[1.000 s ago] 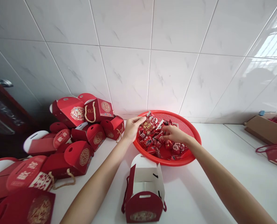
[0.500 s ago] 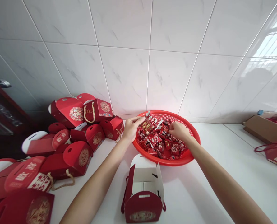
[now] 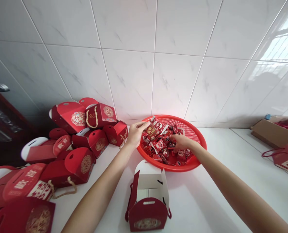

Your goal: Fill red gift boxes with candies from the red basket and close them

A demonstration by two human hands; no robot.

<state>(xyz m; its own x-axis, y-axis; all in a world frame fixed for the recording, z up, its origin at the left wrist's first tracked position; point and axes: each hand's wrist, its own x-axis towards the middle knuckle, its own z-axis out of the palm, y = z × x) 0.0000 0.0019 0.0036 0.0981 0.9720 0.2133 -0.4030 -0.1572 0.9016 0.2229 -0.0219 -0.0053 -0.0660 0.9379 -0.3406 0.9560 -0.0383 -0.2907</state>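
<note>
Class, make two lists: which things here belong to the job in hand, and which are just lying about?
In the job, apparently:
left hand, pinching a large packet
right hand, among small packets
red basket holding them
open box before the basket

Probably just lying about:
untouched boxes, left
cardboard carton, far right
red box beside it

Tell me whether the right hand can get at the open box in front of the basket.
Probably yes. The right hand is at the red basket just beyond; only the basket's near rim and the open box's raised white flap seem to lie between, and the top is open.
</note>
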